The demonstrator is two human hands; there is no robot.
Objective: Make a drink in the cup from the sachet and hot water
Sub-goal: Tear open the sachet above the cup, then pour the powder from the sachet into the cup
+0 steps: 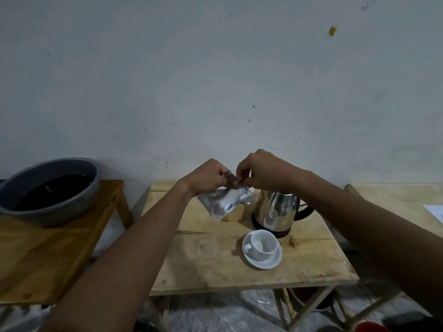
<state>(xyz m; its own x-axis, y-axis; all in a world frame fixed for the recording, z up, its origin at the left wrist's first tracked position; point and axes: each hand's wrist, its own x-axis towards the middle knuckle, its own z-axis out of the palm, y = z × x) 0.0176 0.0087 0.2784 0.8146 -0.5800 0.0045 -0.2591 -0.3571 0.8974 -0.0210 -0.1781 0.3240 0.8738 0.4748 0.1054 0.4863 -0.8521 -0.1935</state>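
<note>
A silvery sachet [224, 201] hangs in the air above the wooden table [215, 264]. My left hand [206, 178] and my right hand [263, 172] both pinch its top edge, fingertips close together. Below and to the right, a white cup [263, 245] stands upright on a white saucer [269, 262]; it looks empty. Behind the cup stands a steel electric kettle [275, 212] on a dark base, its black handle pointing right. My right wrist hides the kettle's top.
A small tan block [233, 215] sits behind the sachet. A grey basin [48, 188] of dark liquid rests on a second wooden table at left. Another tabletop with white paper [435, 212] lies at right. The wall is close behind.
</note>
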